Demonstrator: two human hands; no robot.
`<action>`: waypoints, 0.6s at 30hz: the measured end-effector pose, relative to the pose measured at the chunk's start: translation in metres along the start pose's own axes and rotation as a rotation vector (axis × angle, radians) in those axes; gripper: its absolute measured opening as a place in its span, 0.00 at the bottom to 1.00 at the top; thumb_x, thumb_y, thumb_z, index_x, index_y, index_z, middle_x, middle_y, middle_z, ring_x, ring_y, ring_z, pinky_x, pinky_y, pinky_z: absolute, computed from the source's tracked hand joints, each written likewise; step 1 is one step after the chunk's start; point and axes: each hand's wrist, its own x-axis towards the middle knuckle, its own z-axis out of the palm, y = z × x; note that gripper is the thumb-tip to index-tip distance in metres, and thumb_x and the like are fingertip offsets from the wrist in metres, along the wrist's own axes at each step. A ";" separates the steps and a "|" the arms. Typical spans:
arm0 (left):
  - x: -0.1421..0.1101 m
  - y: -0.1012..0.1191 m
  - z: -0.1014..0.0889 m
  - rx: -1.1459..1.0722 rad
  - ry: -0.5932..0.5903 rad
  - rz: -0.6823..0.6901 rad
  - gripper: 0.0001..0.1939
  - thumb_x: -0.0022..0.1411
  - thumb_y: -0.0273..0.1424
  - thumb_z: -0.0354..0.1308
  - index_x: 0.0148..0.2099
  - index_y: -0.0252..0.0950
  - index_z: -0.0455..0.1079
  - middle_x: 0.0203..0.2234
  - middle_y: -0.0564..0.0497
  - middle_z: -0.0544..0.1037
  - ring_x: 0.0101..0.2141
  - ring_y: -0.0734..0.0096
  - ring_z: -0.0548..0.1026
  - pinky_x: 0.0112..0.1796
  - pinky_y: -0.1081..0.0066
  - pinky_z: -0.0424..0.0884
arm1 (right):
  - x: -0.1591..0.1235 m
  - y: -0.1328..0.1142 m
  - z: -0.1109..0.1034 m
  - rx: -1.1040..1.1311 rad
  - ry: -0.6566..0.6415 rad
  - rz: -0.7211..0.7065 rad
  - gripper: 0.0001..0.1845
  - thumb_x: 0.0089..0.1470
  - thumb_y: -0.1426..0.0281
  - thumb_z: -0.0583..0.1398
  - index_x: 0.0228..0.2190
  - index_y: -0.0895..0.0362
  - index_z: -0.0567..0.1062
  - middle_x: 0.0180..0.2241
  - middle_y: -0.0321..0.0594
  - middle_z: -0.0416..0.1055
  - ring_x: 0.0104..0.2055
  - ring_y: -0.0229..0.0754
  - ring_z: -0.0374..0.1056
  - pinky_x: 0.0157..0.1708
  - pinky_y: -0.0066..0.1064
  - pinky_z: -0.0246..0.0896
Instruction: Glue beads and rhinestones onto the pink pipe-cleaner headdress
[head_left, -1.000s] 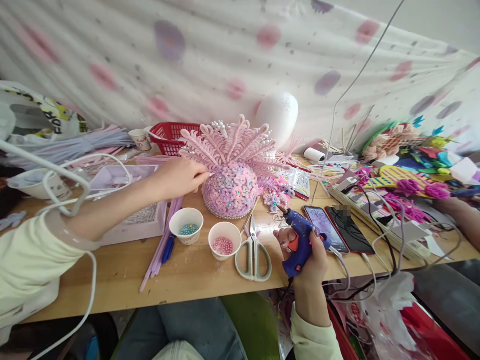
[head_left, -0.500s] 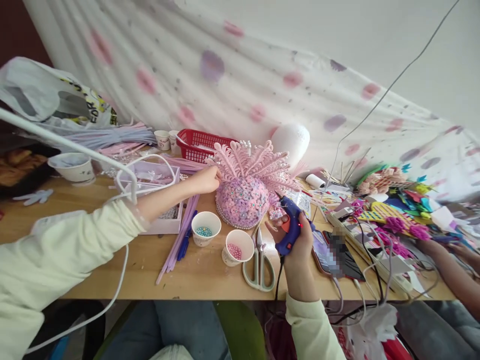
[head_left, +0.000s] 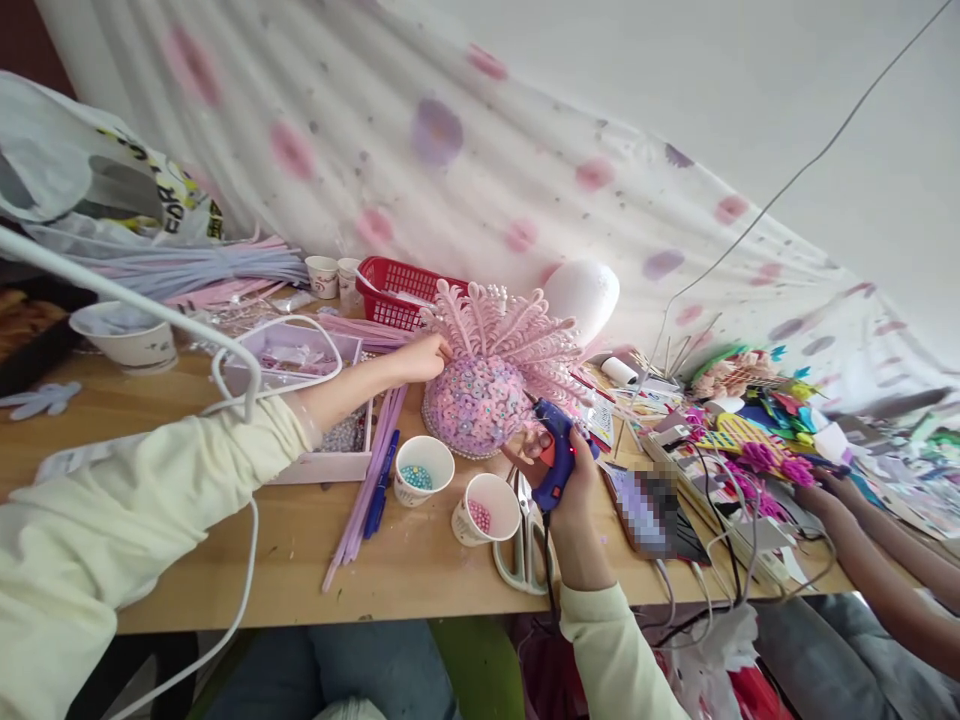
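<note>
A domed headdress [head_left: 477, 403] covered in pink and lilac sequins, with curled pink plumes [head_left: 499, 325] fanning up behind it, sits on the table. My left hand [head_left: 421, 358] is closed against its upper left side, where the plumes meet the dome. Whatever the fingertips pinch is hidden. Wrapped in my right hand [head_left: 574, 485] is a blue hot glue gun [head_left: 553, 455] with an orange trigger and a small red light. Its nozzle points up and left, close to the dome's right side. Paper cups of blue beads [head_left: 416, 478] and pink beads [head_left: 480, 516] stand in front.
Scissors [head_left: 525, 545] lie under my right hand, beside a phone [head_left: 652, 515]. Blue pens [head_left: 381, 488] and lilac stems [head_left: 349, 550] lie left of the cups. A red basket [head_left: 394, 295] and white foam form [head_left: 583, 298] stand behind. Another person's arms [head_left: 862, 545] reach in at right.
The glue gun has moved left with my right hand, its nozzle nearer the dome. My left hand stays at the plumes' base. The view has shifted slightly.
</note>
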 end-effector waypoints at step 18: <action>-0.089 0.042 -0.056 0.284 0.113 -0.121 0.13 0.64 0.32 0.56 0.41 0.35 0.81 0.39 0.50 0.87 0.37 0.66 0.79 0.43 0.69 0.71 | -0.012 -0.046 -0.015 -1.199 -0.572 -0.835 0.13 0.53 0.58 0.68 0.25 0.50 0.73 0.23 0.37 0.69 0.31 0.48 0.63 0.38 0.43 0.60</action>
